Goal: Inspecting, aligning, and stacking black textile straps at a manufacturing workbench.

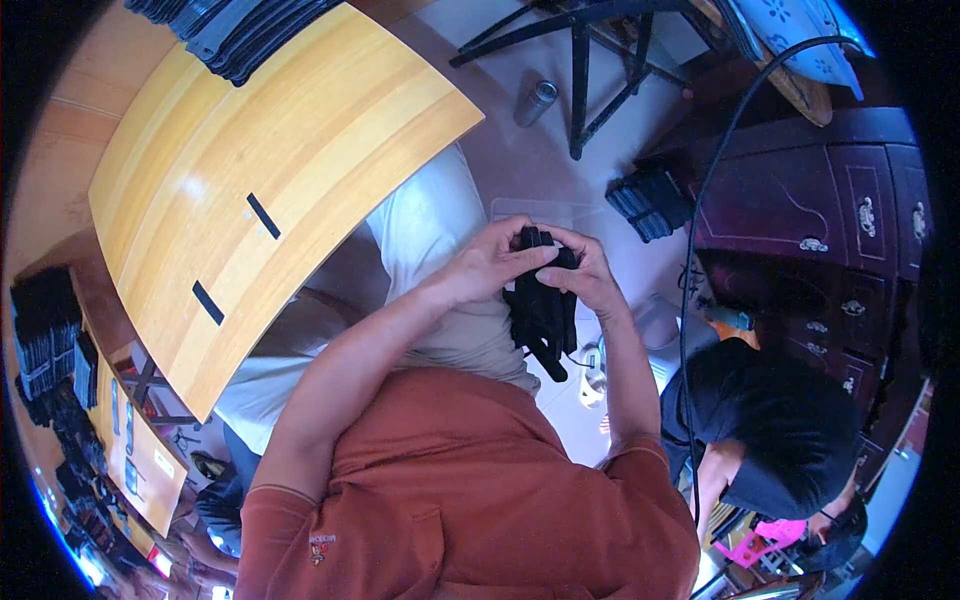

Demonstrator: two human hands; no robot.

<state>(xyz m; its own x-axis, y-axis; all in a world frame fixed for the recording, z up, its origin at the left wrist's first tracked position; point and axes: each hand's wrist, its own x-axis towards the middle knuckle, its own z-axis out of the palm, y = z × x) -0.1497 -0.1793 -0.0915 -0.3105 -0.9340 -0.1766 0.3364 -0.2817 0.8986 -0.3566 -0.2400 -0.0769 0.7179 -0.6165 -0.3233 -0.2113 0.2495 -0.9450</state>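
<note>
Above my right knee, both hands are closed around a bundle of black fabric straps (540, 305). The thumb and fingers of my left hand (500, 260) pinch its upper part from the left. From the other side my right hand (588, 272) grips the same part, thumbs almost meeting. Loose strap ends hang down below the hands toward my lap. What exactly the straps belong to is hidden by my fingers.
On my left is a wooden table (290, 150) with two short black strips (262, 216) and stacked dark pieces (225, 40). A metal can (537, 103), a black bundle (650, 205) and a dark cabinet (790, 200) stand beyond. A person in black (770, 420) bends at right.
</note>
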